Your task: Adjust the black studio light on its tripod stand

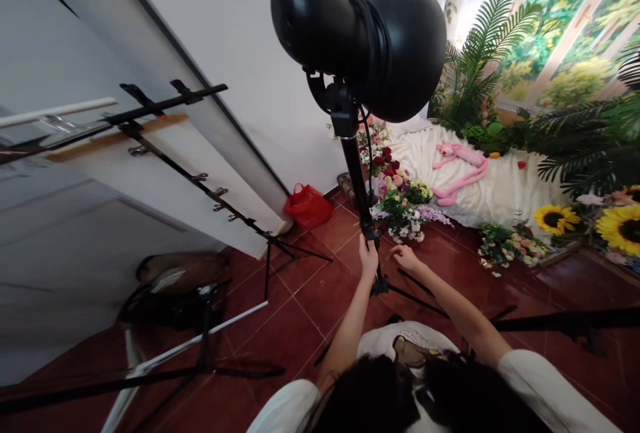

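A black studio light [410,53] with its cable coiled around the body sits on top of a black light stand [356,173] in front of me. My left hand [369,256] is wrapped round the stand's pole, just below a clamp collar [369,228]. To the right of the pole is my right hand [406,258], apart from it, with fingers partly bent and nothing visible in them. Lower down, the stand's legs [420,296] spread over the floor.
At left, a backdrop frame with clamps [200,177] and a white pole [200,336] stand close. A red bag [309,206] lies by the wall. Flowers [400,203], a pink plush toy [463,156] on white cloth [525,186] and sunflowers [555,220] fill the right.
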`<action>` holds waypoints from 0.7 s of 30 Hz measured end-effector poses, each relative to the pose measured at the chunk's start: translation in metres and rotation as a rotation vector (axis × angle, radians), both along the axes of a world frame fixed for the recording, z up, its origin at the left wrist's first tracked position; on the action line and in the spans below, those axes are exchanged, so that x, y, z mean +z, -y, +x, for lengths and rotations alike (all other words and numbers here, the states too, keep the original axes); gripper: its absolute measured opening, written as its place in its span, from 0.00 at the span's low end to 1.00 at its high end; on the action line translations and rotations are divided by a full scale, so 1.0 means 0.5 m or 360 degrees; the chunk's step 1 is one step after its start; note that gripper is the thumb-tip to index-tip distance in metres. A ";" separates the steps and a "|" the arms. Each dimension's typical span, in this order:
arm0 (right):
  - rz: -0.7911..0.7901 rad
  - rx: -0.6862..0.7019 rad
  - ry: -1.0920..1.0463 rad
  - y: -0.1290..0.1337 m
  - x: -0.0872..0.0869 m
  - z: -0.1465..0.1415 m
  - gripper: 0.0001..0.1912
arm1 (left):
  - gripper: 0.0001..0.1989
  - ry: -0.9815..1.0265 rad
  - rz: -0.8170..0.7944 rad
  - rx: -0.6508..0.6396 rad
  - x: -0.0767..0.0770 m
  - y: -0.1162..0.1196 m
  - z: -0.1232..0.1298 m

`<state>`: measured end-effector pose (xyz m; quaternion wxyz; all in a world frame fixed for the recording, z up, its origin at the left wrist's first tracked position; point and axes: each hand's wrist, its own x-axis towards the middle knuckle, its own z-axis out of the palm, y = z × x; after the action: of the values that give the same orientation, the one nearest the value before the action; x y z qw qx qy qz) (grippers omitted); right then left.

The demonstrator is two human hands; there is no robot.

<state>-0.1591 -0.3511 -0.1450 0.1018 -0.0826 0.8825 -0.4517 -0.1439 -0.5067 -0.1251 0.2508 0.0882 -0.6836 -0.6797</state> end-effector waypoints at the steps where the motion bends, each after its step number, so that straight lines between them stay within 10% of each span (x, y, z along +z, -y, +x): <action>1: -0.0038 0.0003 0.0047 -0.002 -0.008 0.010 0.09 | 0.26 0.0003 0.0007 -0.0011 0.001 0.000 0.000; 11: -0.0506 0.0088 -0.0400 0.059 0.132 0.004 0.37 | 0.28 0.0013 0.0098 -0.0040 -0.002 -0.001 0.004; 21: -0.0469 0.0230 -0.0527 0.151 0.205 -0.020 0.23 | 0.26 -0.0081 0.0183 -0.0064 -0.017 -0.006 0.008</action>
<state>-0.1690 -0.4266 -0.0423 -0.0257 -0.2325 0.8034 -0.5476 -0.1399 -0.5038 -0.1336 0.2490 0.0713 -0.6385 -0.7247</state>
